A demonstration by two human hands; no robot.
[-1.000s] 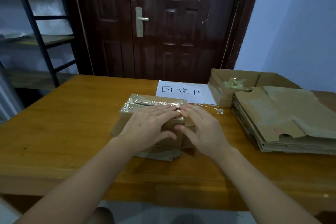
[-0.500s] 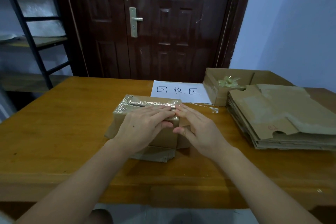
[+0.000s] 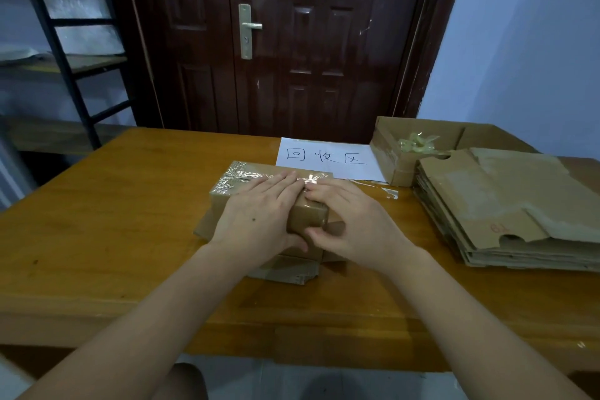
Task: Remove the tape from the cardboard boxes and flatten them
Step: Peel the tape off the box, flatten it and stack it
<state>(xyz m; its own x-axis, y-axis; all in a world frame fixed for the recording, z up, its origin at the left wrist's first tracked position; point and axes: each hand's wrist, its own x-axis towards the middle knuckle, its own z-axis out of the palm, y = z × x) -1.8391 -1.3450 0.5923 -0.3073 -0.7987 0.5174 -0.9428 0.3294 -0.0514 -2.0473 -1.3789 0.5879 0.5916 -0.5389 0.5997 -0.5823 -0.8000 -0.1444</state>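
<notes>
Since the prior frame we note little change: left hand and right hand remain flat, fingers extended, upon the taped cardboard box mid-table, fingertips meeting at the tape.

Your left hand and right hand cover the taped box top beneath your fingers; the tape's end stays hidden.
</notes>
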